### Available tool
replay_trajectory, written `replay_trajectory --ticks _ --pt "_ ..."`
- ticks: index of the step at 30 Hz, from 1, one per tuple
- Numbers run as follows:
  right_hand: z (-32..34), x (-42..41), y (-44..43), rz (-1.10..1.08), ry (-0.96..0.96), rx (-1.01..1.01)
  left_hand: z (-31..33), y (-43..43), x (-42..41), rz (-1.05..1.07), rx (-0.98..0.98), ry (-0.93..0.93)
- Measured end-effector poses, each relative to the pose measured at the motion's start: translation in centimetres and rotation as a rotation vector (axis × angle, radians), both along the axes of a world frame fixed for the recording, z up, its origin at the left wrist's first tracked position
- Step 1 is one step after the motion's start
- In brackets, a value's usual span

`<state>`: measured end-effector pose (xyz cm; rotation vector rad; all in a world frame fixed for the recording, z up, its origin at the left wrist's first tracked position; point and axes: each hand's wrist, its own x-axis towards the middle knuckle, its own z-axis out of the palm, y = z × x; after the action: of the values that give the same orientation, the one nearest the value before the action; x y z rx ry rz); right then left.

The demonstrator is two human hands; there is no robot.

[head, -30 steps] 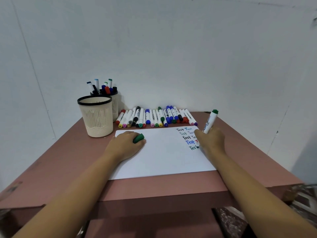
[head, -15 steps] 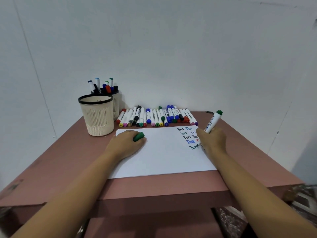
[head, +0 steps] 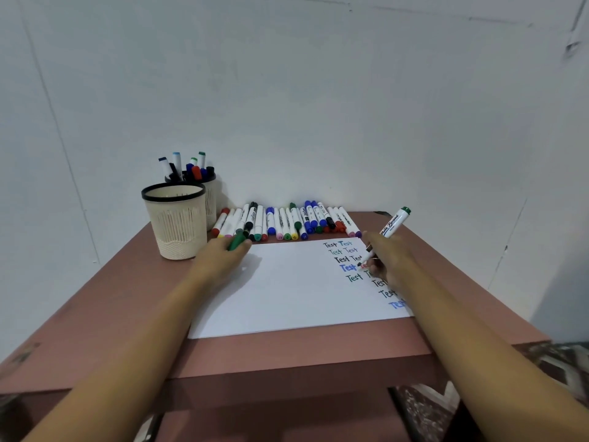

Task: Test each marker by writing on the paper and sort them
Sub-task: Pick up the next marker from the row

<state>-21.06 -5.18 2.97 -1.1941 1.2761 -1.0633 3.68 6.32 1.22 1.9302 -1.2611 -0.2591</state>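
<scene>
Since the earlier frames, the right hand (head: 387, 260) is found rolled back, so that the white-barrelled marker with a green end plug (head: 391, 225) is tipped flatter and its dark tip is exposed. The left hand (head: 220, 260) is shifted away from the body, to the far edge of the white sheet of paper (head: 287, 298).

Right hand: fingers are curled round the marker's lower barrel.
Left hand: a green plastic cap (head: 236, 242) is gripped at the fingertips.

Marker position: held over the sheet's right part, tip beside the fourth line of the written "Test" words. Contact between tip and paper cannot be determined.
Long axis: runs from the tip, low on the inner side of the right hand, up and outward to the green plug beyond the knuckles. The tip is pointed down and towards the left hand.

Judgement: the green sample appears written, so recapping is expected. The cap lies well to the left of the right hand, across bare paper. Which way its mouth faces cannot be told. For sorting, the left hand is the nearer to the cream mesh pen cups (head: 177, 218). The row of capped markers (head: 287, 221) lies just beyond both hands.
</scene>
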Motion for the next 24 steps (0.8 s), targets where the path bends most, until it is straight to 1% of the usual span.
replay_trajectory --ticks 2,3,4,7,10,12,16,19,21,24 --pt "0.2 0.2 0.1 0.002 0.006 -0.024 -0.4 -0.3 -0.1 0.006 -0.019 -0.229" --pt "0.3 0.4 0.1 0.001 0.015 -0.046 -0.4 -0.4 -0.3 -0.006 -0.045 -0.29" --pt "0.5 0.5 0.1 0.0 0.031 -0.075 -0.4 -0.5 -0.5 -0.023 -0.073 -0.313" --pt "1.4 1.5 0.5 0.019 0.071 -0.175 -0.1 -0.4 -1.4 -0.051 -0.098 -0.285" --pt "2.2 3.1 1.1 0.09 0.042 -0.241 0.1 -0.2 -2.2 -0.103 -0.088 -0.277" --pt "2.4 4.5 1.5 0.179 -0.027 -0.225 0.3 -0.1 -2.6 -0.147 -0.083 -0.268" --pt "1.9 6.3 2.0 0.387 -0.25 -0.127 0.2 -0.3 -2.8 -0.251 -0.028 -0.121" --pt "1.0 6.9 2.3 0.483 -0.343 -0.067 -0.1 -0.4 -2.8 -0.298 -0.037 -0.201" --pt "0.7 7.1 2.3 0.492 -0.346 -0.037 -0.2 -0.5 -2.8 -0.317 -0.068 -0.255" --pt "0.7 7.2 2.1 0.475 -0.323 -0.041 -0.1 -0.6 -2.7 -0.319 -0.108 -0.287"
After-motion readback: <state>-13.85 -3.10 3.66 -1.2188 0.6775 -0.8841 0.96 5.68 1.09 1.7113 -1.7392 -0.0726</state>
